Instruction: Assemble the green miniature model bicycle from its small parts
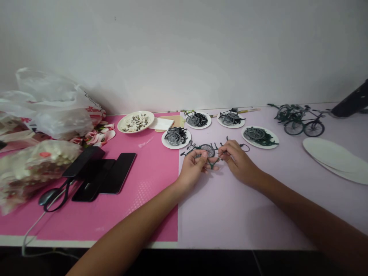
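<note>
My left hand (193, 165) pinches a small green toy bicycle frame (212, 165) between thumb and fingers, just above the pale table sheet. Close beside it, my right hand (237, 161) has its thumb and fingertips pressed together at the frame's right end; the small piece in them is too hidden to name. Behind the hands lie loose toy bicycle parts, among them a grey spoked wheel (208, 150) and a dark ring-shaped part (245, 147). A white plate (260, 145) of green frames and grey wheels stands behind my right hand.
Several more plates of dark parts stand behind, one with a white rim (176, 147). Assembled toy bicycles (304, 122) and stacked white plates (330, 155) are at right. Phones (117, 174), a black box (86, 163) and plastic bags (54, 105) occupy the pink left side.
</note>
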Action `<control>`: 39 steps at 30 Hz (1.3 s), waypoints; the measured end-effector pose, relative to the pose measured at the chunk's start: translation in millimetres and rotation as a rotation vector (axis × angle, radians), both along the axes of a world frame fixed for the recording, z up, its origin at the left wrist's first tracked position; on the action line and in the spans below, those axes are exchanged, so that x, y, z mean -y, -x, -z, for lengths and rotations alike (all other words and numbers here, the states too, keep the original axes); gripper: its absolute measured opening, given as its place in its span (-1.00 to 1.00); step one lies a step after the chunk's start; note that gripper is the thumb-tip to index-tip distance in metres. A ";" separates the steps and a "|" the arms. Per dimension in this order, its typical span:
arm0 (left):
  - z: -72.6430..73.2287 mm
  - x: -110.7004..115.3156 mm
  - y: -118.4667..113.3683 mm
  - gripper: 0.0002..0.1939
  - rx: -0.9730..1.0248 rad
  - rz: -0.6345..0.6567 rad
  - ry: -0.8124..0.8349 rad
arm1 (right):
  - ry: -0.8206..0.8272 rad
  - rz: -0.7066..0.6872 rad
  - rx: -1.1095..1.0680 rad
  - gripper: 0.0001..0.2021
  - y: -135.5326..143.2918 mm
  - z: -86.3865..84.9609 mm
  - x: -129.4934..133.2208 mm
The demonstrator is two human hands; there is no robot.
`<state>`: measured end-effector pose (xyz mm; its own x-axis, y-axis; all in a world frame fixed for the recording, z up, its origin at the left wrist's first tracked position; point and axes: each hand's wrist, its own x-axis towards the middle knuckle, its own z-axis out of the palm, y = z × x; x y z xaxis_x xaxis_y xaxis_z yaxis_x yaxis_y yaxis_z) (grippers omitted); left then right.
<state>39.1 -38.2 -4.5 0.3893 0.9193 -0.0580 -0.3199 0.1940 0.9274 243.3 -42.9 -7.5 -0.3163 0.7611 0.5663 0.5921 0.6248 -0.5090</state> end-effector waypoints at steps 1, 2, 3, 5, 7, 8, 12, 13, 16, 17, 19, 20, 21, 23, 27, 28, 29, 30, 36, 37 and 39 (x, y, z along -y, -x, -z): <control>-0.1 0.0 0.2 -0.38 -0.002 0.001 0.003 | 0.001 0.005 0.011 -0.87 -0.1 -0.8 0.4; -0.3 0.0 0.4 -0.39 -0.005 0.001 0.005 | 0.003 0.010 0.016 -0.86 -0.2 -1.1 0.5; -0.6 0.1 0.5 -0.40 -0.008 0.001 0.007 | 0.009 0.012 0.014 -0.86 -0.3 -1.0 0.4; -0.9 0.2 0.5 -0.41 -0.013 0.002 0.010 | 0.023 0.013 0.004 -0.84 -0.5 0.0 -0.3; -0.9 0.2 0.4 -0.42 -0.016 0.000 0.011 | 0.031 0.017 -0.007 -0.84 -0.8 1.3 -1.2; -0.7 0.1 0.3 -0.42 -0.018 -0.002 0.012 | 0.032 0.020 -0.011 -0.84 -1.0 1.8 -1.6; -0.1 -0.2 0.1 -0.42 -0.023 -0.008 0.013 | 0.022 0.026 -0.023 -0.86 -2.2 2.2 -2.3; -0.3 -0.2 0.1 -0.41 -0.023 -0.008 0.014 | 0.016 0.025 -0.018 -0.86 -2.7 1.9 -2.4; -1.7 0.2 0.3 -0.39 -0.023 -0.004 0.014 | -0.005 0.017 0.012 -0.88 -4.1 1.2 -2.6; -2.4 0.5 0.3 -0.39 -0.024 -0.002 0.014 | -0.008 0.013 0.021 -0.88 -4.3 1.1 -2.7; -3.6 0.9 0.5 -0.38 -0.029 0.004 0.012 | -0.008 0.010 0.028 -0.87 -4.3 1.3 -2.8; -4.1 1.1 0.6 -0.38 -0.032 0.007 0.011 | -0.006 0.009 0.026 -0.87 -3.9 1.6 -2.8; -4.4 1.3 0.6 -0.38 -0.034 0.010 0.011 | -0.001 0.007 0.020 -0.86 -3.4 1.9 -2.7; -4.8 1.3 0.6 -0.38 -0.036 0.015 0.009 | 0.015 -0.004 0.003 -0.86 -1.8 2.7 -2.3; -4.4 0.7 0.7 -0.37 -0.032 0.021 0.010 | 0.043 -0.021 -0.017 -0.86 0.5 4.4 -1.7; -4.2 0.5 0.7 -0.37 -0.032 0.022 0.010 | 0.042 -0.022 -0.024 -0.86 0.6 4.8 -1.7; -3.9 0.3 0.6 -0.36 -0.031 0.023 0.010 | 0.041 -0.022 -0.033 -0.86 0.6 5.3 -1.8; -3.7 0.1 0.6 -0.36 -0.031 0.025 0.009 | 0.041 -0.024 -0.043 -0.85 0.5 5.8 -1.9; -3.2 -0.6 0.5 -0.39 -0.037 0.030 0.007 | 0.049 -0.025 -0.076 -0.86 0.5 7.4 -2.3; -3.2 -0.7 0.7 -0.39 -0.039 0.032 0.006 | 0.046 -0.026 -0.081 -0.85 0.9 7.3 -2.1; -3.0 -0.9 1.2 -0.40 -0.044 0.033 0.003 | 0.046 -0.027 -0.091 -0.84 1.7 6.8 -1.7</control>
